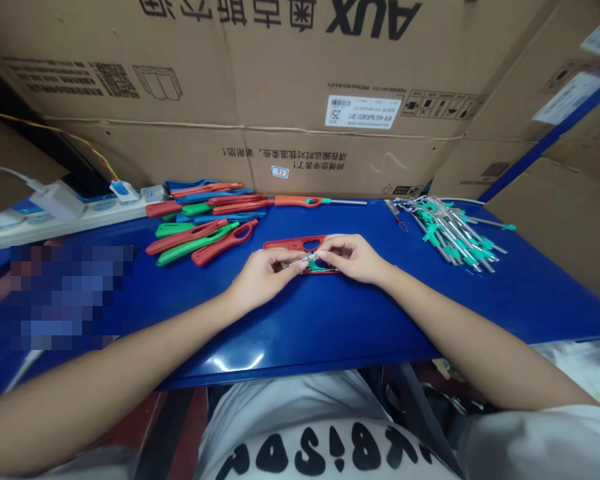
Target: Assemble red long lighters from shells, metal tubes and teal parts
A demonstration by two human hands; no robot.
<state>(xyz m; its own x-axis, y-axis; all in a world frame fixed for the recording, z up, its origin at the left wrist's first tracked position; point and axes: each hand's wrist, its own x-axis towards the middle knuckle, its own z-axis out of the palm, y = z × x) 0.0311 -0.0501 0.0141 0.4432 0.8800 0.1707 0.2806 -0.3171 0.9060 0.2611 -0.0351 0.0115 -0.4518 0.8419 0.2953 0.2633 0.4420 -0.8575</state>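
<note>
My left hand [267,275] pinches a small clear-and-metal cylinder [294,263], which looks like the inner part of a lighter. The fingertips of my right hand [354,257] are closed at the other end of that part, on something too small to make out. Beneath both hands lies a red lighter casing [285,244], with a bit of its teal trigger [316,265] showing between my fingers. My hands cover much of the casing.
Red, green and blue lighter casings [200,237] are piled at the left. An orange lighter [300,201] with a metal tube lies behind my hands. Metal tubes with teal parts [455,233] form a heap at the right. Cardboard boxes [280,87] wall the back; a power strip [95,212] sits at far left.
</note>
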